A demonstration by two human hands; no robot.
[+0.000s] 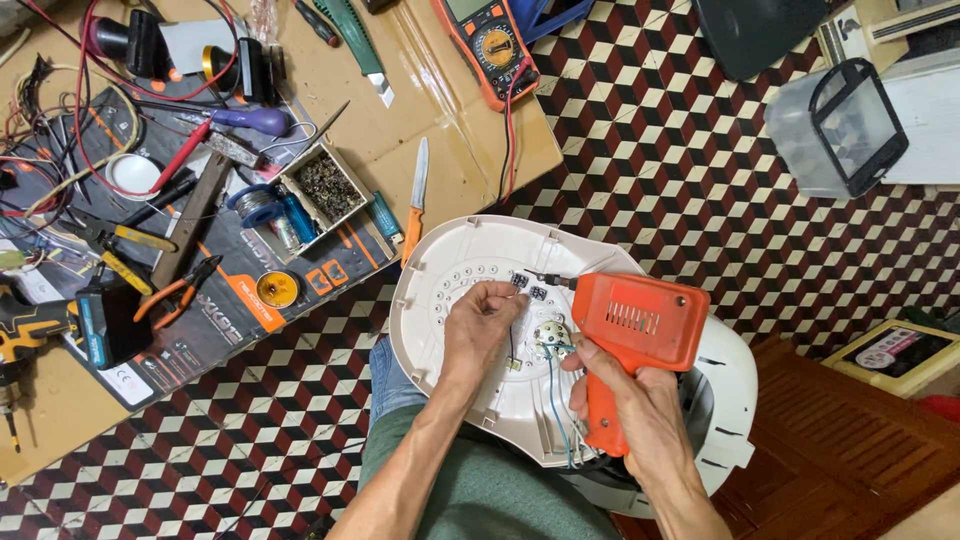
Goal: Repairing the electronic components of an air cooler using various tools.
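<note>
A white round appliance lid (470, 255) lies upside down across my lap, its inner side up. My right hand (630, 400) grips the handle of an orange soldering gun (640, 325), whose thin tip reaches left to two small black parts (528, 287) on the lid. My left hand (482, 322) pinches something thin just left of those parts; what it holds is too small to make out. Blue and black wires (556, 400) run down from a round metal fitting (552, 338) at the lid's centre.
To the left, cardboard sheets (450, 120) on the tiled floor carry a multimeter (487, 45), an orange-handled knife (415, 200), pliers (180, 290), a solder spool (255, 205), a box of small bits (325, 185) and tangled leads. A clear plastic container (835, 130) sits top right, a wooden step (850, 450) lower right.
</note>
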